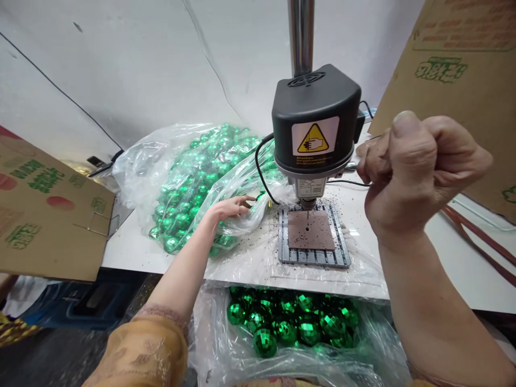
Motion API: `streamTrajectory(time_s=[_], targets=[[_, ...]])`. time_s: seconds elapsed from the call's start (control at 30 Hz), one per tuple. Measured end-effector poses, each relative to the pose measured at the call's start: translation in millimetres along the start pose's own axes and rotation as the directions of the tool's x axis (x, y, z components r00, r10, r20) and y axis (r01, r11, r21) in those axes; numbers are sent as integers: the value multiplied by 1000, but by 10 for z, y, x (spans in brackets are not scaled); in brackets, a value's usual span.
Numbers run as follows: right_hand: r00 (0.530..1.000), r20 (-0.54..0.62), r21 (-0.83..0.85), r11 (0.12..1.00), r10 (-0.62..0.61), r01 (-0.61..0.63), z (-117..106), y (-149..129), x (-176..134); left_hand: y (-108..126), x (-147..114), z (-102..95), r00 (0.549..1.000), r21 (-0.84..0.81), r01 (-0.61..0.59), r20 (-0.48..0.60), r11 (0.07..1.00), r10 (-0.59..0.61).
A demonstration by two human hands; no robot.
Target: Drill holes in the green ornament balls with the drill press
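Note:
My right hand (415, 166) is closed in a fist at the side of a small black drill press (316, 123). A short bit of the metal feed lever (350, 167) shows between the hand and the machine; the rest is hidden in my fingers. My left hand (234, 207) reaches to the mouth of a clear plastic bag (217, 188), fingers stretched out and slightly spread. Shiny green mirror balls (183, 207) fill that bag. Under the drill bit (308, 217), a brown board (322, 236) with a dark hole lies on the slotted metal base (342, 258).
Below the table edge, a plastic-lined box holds more green mirror balls (286, 330). Cardboard flaps stand at left (52, 215) and right (463, 107). Dark shavings litter the white table (137, 252). A black cable (258, 166) curves beside the drill press.

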State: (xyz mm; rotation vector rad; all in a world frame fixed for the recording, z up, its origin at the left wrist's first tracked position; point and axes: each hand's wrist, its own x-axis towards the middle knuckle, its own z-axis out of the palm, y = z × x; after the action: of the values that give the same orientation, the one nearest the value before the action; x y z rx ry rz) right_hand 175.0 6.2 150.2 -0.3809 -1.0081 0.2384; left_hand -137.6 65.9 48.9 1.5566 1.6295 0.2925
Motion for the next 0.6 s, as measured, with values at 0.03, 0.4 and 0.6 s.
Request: streamTrajectory(time_s=[0.03, 0.4, 0.6], targets=[[1000, -2, 0, 1000, 2, -2, 0, -2, -1, -2, -11, 15, 999, 35, -38, -5, 999, 38], [1000, -18, -16, 1000, -9, 9, 4, 10, -2, 131, -265, 552, 753, -143, -468, -581, 872, 309], [1000, 0, -30, 999, 12, -12, -1, -13, -9, 332, -493, 1172, 926, -847, -377, -343, 376, 156]])
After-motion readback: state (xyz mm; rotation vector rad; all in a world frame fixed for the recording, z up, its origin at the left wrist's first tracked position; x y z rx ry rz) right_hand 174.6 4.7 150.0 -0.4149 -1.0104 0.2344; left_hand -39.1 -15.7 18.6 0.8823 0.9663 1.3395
